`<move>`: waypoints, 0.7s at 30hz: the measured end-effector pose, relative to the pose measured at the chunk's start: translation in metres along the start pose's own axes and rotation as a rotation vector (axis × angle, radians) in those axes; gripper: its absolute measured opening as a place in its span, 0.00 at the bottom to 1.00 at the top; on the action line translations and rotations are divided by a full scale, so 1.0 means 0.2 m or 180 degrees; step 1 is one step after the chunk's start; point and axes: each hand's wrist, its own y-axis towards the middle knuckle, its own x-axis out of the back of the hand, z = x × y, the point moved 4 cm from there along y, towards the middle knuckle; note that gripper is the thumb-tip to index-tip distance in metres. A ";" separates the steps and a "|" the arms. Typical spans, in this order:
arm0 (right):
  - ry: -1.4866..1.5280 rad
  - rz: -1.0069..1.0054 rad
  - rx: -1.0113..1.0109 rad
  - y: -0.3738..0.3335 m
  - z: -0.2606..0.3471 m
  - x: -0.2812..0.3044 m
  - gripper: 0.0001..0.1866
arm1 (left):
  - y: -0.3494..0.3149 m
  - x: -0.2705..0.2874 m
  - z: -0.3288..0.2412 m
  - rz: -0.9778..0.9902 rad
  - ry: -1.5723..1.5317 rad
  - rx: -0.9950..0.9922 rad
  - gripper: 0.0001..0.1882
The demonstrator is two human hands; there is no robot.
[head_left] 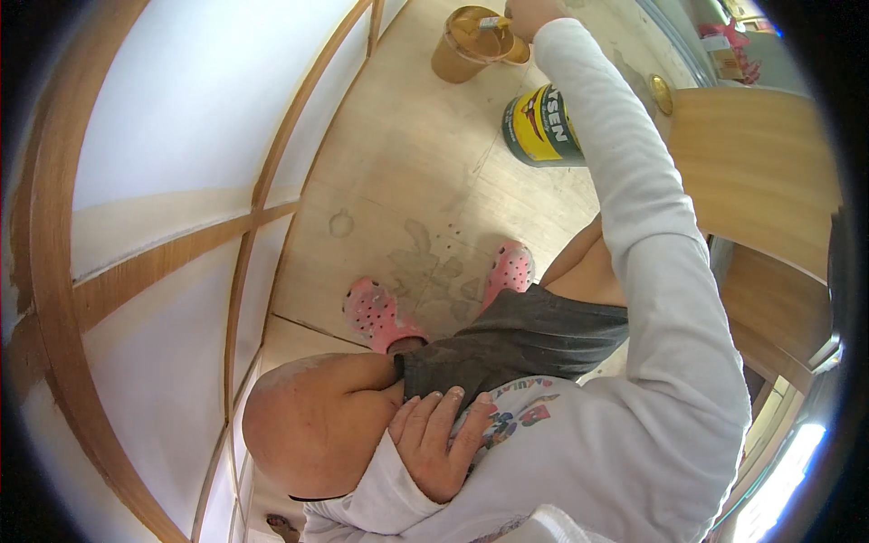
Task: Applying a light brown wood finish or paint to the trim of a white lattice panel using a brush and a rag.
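At the top edge my right hand (534,16) reaches out, partly cut off by the frame, closed on a paintbrush (493,23). The brush lies over the mouth of a plastic bucket (457,65) coated in tan-brown paint; its bristles are hard to make out. My left hand (442,443) rests against my lap and shirt, fingers spread and holding nothing. Below my right forearm stands a dark green and yellow paint can (536,127), partly hidden by the sleeve.
On the left runs a wall of white panels (172,118) with brown wooden frames (163,271). A wooden cabinet (756,172) stands on the right, near a gold-coloured round lid (661,93). Another brown container (518,52) touches the bucket. My pink clogs (373,309) are on the stained floor (380,172).
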 end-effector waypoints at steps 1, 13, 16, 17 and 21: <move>-0.0049 -0.0013 -0.0041 0.01 -0.10 -0.01 0.17 | 0.01 0.01 -0.01 -0.0068 -0.0008 -0.0149 0.23; 0.3466 0.0504 -0.0437 -0.13 -0.38 -0.25 0.13 | 0.03 -0.01 -0.02 0.0073 0.0089 -0.0220 0.23; 0.2521 -0.0191 -0.0088 -0.14 -0.40 -0.24 0.14 | 0.04 -0.02 -0.02 0.0151 0.0087 -0.0274 0.23; 0.2526 -0.0190 -0.0091 -0.15 -0.39 -0.24 0.14 | 0.04 -0.02 -0.02 0.0156 0.0090 -0.0274 0.23; 0.1704 -0.0515 -0.0066 -0.14 -0.39 -0.29 0.15 | 0.05 -0.02 -0.04 0.0231 0.0091 -0.0265 0.24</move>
